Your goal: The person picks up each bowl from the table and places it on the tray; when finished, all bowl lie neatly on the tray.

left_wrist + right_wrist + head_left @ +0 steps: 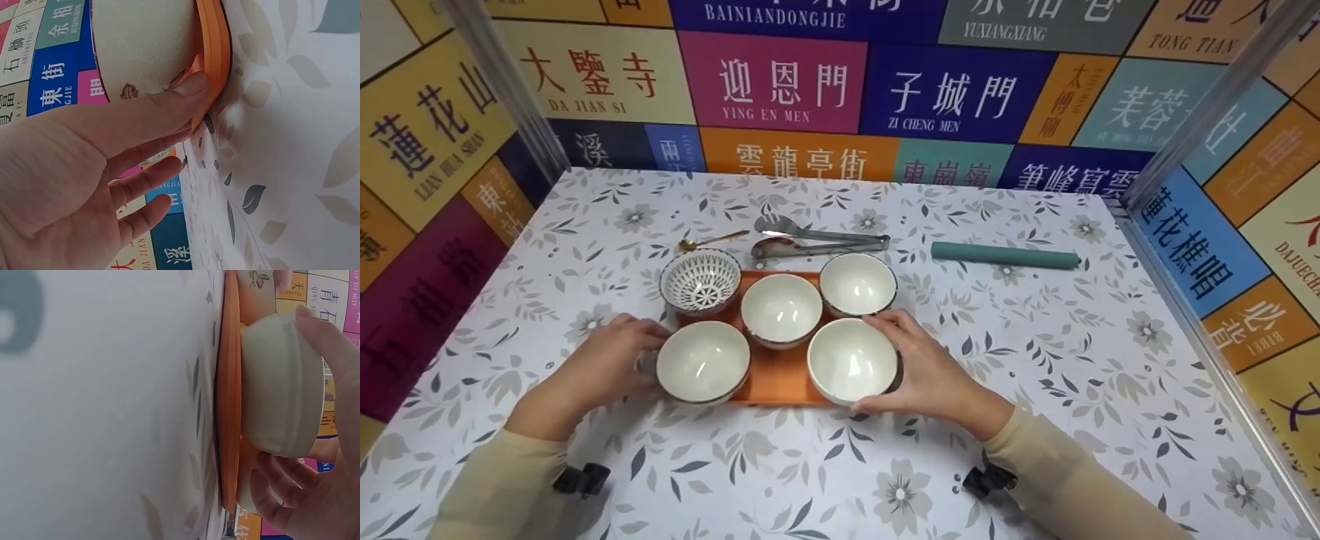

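Observation:
An orange tray [780,379] carries several small round bowls. My right hand [934,371] holds the front-right white bowl [853,360] from its outer side, thumb toward the front and fingers toward the back. In the right wrist view that bowl [281,385] stands low over the tray [229,399]. My left hand [619,360] is at the tray's left end, beside the front-left white bowl [703,361]. In the left wrist view its thumb and index finger pinch the tray's edge [219,50] close to a bowl [149,45]; the other fingers hang loose.
Behind the front pair are a white middle bowl [781,309], a white back-right bowl [859,283] and a patterned back-left bowl [701,281]. Beyond the tray lie a small gold spoon [712,240], metal tongs [829,241] and a green stick [1005,255]. Printed panels [787,82] wall the table.

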### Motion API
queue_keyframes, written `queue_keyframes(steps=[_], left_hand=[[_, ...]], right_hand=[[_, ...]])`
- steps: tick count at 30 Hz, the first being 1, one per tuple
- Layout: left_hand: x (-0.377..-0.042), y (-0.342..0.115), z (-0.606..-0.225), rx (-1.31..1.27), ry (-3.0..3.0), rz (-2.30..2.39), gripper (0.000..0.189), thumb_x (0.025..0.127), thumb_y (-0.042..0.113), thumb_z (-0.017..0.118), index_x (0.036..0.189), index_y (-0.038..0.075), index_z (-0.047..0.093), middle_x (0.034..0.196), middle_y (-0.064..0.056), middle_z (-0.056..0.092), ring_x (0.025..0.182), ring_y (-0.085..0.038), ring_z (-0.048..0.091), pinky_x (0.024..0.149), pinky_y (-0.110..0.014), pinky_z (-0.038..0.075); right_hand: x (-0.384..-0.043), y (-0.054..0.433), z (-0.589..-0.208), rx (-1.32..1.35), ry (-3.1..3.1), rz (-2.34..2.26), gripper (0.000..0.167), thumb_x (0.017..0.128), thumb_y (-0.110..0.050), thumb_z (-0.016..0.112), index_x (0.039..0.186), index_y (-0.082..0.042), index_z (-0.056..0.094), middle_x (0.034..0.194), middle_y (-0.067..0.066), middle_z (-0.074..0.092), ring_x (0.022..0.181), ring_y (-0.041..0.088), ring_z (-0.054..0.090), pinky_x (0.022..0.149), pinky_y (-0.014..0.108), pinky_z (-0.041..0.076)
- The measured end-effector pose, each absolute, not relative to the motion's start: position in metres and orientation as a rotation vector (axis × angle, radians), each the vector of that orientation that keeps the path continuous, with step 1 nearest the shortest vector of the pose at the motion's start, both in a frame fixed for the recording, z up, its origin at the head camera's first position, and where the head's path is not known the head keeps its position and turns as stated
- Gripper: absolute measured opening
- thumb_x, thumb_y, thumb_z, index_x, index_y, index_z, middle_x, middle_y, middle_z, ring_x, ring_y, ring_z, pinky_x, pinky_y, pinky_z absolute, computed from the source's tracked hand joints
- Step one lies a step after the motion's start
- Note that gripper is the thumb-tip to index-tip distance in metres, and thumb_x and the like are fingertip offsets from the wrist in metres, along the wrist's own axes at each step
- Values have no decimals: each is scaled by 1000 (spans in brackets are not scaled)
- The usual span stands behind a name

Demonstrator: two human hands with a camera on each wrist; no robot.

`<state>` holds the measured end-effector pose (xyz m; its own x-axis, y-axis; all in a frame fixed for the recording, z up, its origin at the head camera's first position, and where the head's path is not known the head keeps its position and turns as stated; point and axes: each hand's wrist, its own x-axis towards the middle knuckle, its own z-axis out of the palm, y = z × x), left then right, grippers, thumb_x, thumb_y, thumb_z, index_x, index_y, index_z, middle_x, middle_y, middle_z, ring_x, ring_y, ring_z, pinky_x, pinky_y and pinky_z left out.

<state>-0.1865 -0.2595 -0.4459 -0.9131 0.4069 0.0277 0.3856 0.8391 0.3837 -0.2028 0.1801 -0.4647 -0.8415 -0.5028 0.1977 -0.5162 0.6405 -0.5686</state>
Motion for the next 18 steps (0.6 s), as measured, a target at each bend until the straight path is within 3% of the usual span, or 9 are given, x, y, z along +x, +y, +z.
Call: queue_keyframes(steps=[12,15,18], left_hand=[[-187,-263,-449,656,2953,609,46,67,12,91,111,4,79,124,-13,72,115,-39,59,99,-62,47],[-187,-268,-448,645,2915,641,47,71,11,89,116,5,77,124,-12,74,116,-38,62,101,-62,47],[-189,-276,-444,555,2890,681,44,80,11,85,123,5,74,124,-13,74,114,-38,65,99,-62,49]], right_hand=[[-200,184,-457,897,-2835,967,116,59,-63,94,156,-23,45,148,-10,49,134,18,55,112,49,47],[-203,193,-450,891,-2850,955,112,62,-64,91,156,-24,45,148,-7,52,128,21,59,105,48,53],[-210,210,-442,823,-2878,942,96,75,-63,84,154,-23,49,147,-3,54,122,25,61,98,49,55]])
